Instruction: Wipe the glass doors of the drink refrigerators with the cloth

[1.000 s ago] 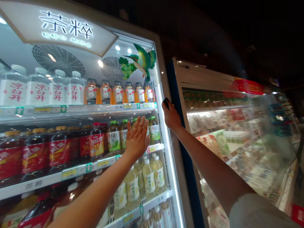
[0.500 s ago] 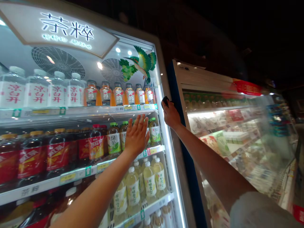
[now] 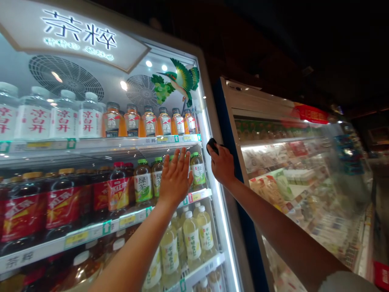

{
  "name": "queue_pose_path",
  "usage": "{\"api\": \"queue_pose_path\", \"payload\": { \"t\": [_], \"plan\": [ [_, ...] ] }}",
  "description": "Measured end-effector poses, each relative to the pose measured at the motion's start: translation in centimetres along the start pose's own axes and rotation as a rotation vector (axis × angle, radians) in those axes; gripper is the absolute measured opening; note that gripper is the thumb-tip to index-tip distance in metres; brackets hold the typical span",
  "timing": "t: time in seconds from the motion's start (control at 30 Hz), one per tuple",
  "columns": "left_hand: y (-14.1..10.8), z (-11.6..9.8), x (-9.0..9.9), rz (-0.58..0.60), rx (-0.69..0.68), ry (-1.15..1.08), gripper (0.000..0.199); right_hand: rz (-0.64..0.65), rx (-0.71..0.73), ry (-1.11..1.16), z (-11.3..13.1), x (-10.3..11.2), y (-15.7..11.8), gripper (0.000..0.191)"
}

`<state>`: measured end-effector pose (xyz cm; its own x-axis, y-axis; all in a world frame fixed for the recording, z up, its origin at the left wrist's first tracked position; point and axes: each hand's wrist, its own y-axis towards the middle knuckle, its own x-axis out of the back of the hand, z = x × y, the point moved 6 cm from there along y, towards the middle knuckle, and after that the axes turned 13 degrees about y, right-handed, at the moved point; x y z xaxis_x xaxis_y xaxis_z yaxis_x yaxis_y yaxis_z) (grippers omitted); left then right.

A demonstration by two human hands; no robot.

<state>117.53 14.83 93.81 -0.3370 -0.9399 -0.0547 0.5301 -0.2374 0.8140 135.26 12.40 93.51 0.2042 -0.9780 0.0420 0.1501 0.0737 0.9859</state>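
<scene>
The left hand (image 3: 175,178) is held open wide, with the fingers spread. It is laid flat on the glass door (image 3: 127,156) of a lit drinks fridge (image 3: 205,93). The right hand (image 3: 223,165) is curled shut around a small black thing (image 3: 212,146), and what that thing is cannot be told. The thing is held at the edge of the fridge, just beside a blue strip (image 3: 226,138). A pale sleeve (image 3: 345,284) is seen at the bottom of the view, on the right arm.

Just behind the left hand, bottles of green tea (image 3: 142,182) with green caps are lined up on a shelf. Next to them, dark drinks in bottles with red labels (image 3: 62,207) are packed in rows. The dark drink can be seen through the plastic. Above, clear bottles (image 3: 63,115) with white labels and red writing are kept on the top shelf, beside bottles of orange drink (image 3: 132,121). Below the hands, bottles of pale yellow drink (image 3: 192,235) with white caps are stood close together.

Price strips (image 3: 127,221) are fixed along the shelf edges. A glowing sign (image 3: 73,34) and a bird picture (image 3: 179,77) are set at the top of the fridge. To the right, a second fridge (image 3: 261,101) is filled with packets (image 3: 270,190).
</scene>
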Motion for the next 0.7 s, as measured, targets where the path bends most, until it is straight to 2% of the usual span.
{"api": "queue_pose_path", "payload": {
  "t": [0.23, 0.4, 0.57, 0.7],
  "plan": [
    [-0.1, -0.1, -0.1, 0.014, 0.003, 0.025, 0.082, 0.066, -0.115, -0.086, 0.6, 1.2, 4.9, 0.058],
    [-0.2, -0.2, -0.2, 0.016, -0.001, 0.016, 0.082, 0.114, -0.091, -0.106, 1.0, 1.1, 4.7, 0.059],
    [-0.2, -0.3, -0.1, 0.008, -0.004, 0.033, 0.081, 0.101, -0.113, -0.102, 1.3, 0.9, 5.0, 0.057],
    [-0.1, -0.3, -0.1, 0.028, -0.005, 0.021, 0.079, 0.096, -0.122, -0.099, 1.3, 0.7, 4.0, 0.057]
  ]
}}
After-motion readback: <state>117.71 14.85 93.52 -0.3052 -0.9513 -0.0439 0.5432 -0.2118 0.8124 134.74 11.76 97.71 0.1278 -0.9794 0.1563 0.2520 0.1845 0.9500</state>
